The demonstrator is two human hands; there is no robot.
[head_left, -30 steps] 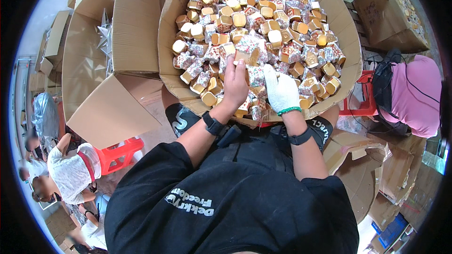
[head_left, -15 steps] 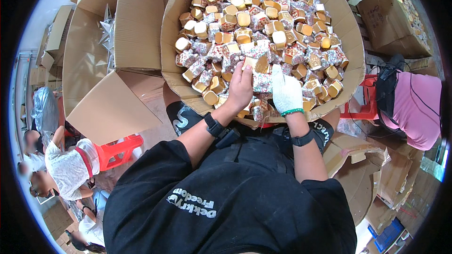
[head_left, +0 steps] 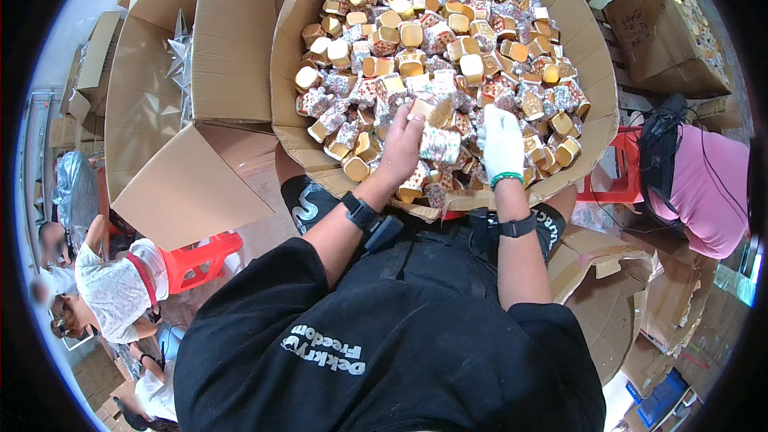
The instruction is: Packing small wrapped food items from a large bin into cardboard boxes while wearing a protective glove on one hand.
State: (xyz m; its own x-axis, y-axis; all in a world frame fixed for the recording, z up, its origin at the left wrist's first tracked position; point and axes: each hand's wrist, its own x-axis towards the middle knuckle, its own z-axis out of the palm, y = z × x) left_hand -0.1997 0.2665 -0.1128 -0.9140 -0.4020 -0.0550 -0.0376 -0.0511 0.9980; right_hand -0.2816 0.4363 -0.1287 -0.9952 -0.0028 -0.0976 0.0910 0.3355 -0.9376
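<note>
1. A person in a black shirt [head_left: 384, 336] is leaning over a big cardboard box [head_left: 296, 48], both forearms reaching in from the near edge, a dark band on each wrist.
2. The bare left hand [head_left: 400, 148] is gripping a foil-wrapped packet [head_left: 440, 144] just above the heap, fingers [head_left: 416, 116] curled round its left side; a gold-topped cup [head_left: 438, 112] is sitting right above the packet, touching the fingertips.
3. The right hand [head_left: 502, 144], in a white glove with a green cuff, is resting just beside the packet on its right side, fingers bent down among the pieces; whether they are clutching anything cannot be told.
4. The box is brimming with small gold cups and silver-and-red wrapped packets [head_left: 448, 32], piled loose from the near wall to the far rim.
5. To the left, an opened carton [head_left: 192, 72] is standing with its flaps spread; a red stool [head_left: 200, 260] is sitting below it.
6. At the right, a person in a pink top [head_left: 704, 192] is bending by more cartons [head_left: 664, 24].
</note>
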